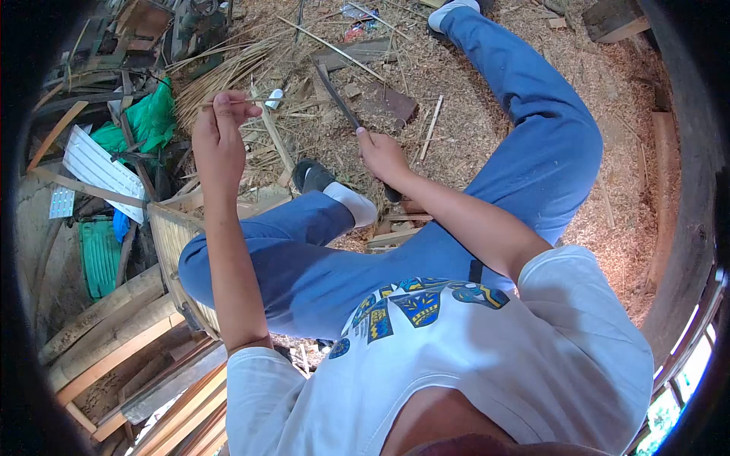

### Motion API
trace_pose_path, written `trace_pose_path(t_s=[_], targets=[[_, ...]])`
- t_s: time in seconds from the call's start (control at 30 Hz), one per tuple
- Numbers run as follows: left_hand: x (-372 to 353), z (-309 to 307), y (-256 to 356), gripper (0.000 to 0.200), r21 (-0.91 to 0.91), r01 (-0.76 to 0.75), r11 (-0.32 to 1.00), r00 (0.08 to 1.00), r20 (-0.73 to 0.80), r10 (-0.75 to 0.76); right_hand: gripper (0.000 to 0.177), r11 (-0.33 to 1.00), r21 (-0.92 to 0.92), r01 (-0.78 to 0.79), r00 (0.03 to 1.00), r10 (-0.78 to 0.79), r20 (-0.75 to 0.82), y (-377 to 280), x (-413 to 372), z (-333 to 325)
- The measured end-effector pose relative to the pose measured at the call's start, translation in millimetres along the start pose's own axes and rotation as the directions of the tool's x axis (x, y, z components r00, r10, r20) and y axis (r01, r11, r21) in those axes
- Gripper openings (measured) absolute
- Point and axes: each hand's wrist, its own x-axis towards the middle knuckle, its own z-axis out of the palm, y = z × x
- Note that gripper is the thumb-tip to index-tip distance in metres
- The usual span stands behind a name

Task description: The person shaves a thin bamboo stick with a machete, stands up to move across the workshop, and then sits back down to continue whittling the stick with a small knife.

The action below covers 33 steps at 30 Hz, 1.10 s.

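Observation:
My left hand (221, 125) is raised at the left, thumb and fingers closed in a pinch on a thin bamboo strip (265, 100). The strip runs sideways to the right, toward the blade. In my right hand (382, 158) is a long dark-bladed knife (336, 96), its blade angled up and to the left, away from my body. The end of its dark handle shows below my fist. Both hands are in front of my bent legs, above ground strewn with shavings.
A pile of thin bamboo strips (220, 72) lies at the upper left. Nearby are a green plastic sheet (154, 114) and a white perforated panel (103, 167). Stacked timber (122, 319) fills the lower left. A flat brown block (391, 105) lies ahead, and a heavy beam (688, 175) borders the right.

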Motion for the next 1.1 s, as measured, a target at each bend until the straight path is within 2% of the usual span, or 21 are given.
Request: trace_pose_path(t_s=[0.3,0.4,0.53,0.6,0.7,0.8,0.83,0.93,1.1], targets=[[-1.8,13.1,-9.2,0.038,-0.080,0.068,0.994,0.991,0.118,-0.058,0.062,0.997,0.072,-0.006,0.998,0.011,-0.065,8.0,9.6,4.1],[0.6,14.8,-11.8,0.037,-0.088,0.092,0.992,0.987,0.139,-0.079,0.059,0.976,0.160,-0.148,0.989,0.148,0.010,-6.3,1.4,-2.7],[2.5,12.8,-17.6,0.036,0.031,0.022,0.999,0.994,0.110,-0.025,0.053,0.988,0.017,0.152,0.984,-0.150,-0.095,-13.7,-4.1,-0.7],[4.7,10.6,-20.6,0.032,-0.008,0.011,1.000,0.994,0.112,-0.010,0.049,0.939,-0.049,0.341,0.934,-0.344,-0.097,-20.4,-7.7,-1.9],[5.3,8.5,-19.6,0.027,-0.117,0.054,0.992,0.990,0.137,-0.037,0.038,0.887,-0.038,0.460,0.888,-0.460,-0.011,-32.5,-18.8,-7.7],[6.0,5.2,-16.2,0.021,-0.170,0.090,0.981,0.987,0.146,-0.065,0.037,0.835,-0.066,0.546,0.836,-0.549,-0.024,-33.1,-23.0,-7.9],[6.4,4.2,-15.8,0.019,-0.175,0.096,0.980,0.987,0.144,-0.071,0.037,0.828,-0.058,0.557,0.829,-0.559,-0.026,-32.3,-22.6,-7.1],[6.7,1.1,-17.3,0.018,-0.016,0.023,1.000,0.988,0.153,-0.020,0.038,0.832,-0.050,0.553,0.833,-0.554,0.000,-32.4,-22.1,-6.6],[4.1,5.9,-17.7,0.014,-0.128,0.080,0.988,0.993,0.101,-0.068,0.040,0.901,-0.042,0.433,0.900,-0.429,0.070,-43.3,-25.6,-9.1]])
